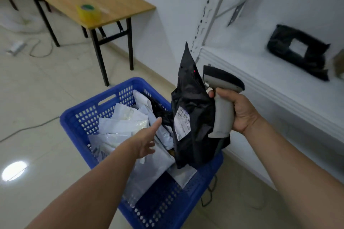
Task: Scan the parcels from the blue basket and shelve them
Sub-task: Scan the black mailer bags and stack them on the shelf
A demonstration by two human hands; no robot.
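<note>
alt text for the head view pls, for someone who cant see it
A person's right hand grips a grey handheld scanner beside an upright black parcel above a blue basket of white parcels. The left hand reaches toward that parcel, fingers extended. A second black parcel lies on the white shelf at right.

black parcel [192, 98]: upright, perhaps against scanner [222, 117] | blue basket [78, 117]: floor, white parcels [121, 128] inside

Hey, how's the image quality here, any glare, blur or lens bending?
Head view: a bright reflection glares off the floor at lower left; the black parcel on the shelf is smeared by blur; the slotted upright bows from wide-angle distortion; the scanner in the right hand looks fairly sharp.
</note>
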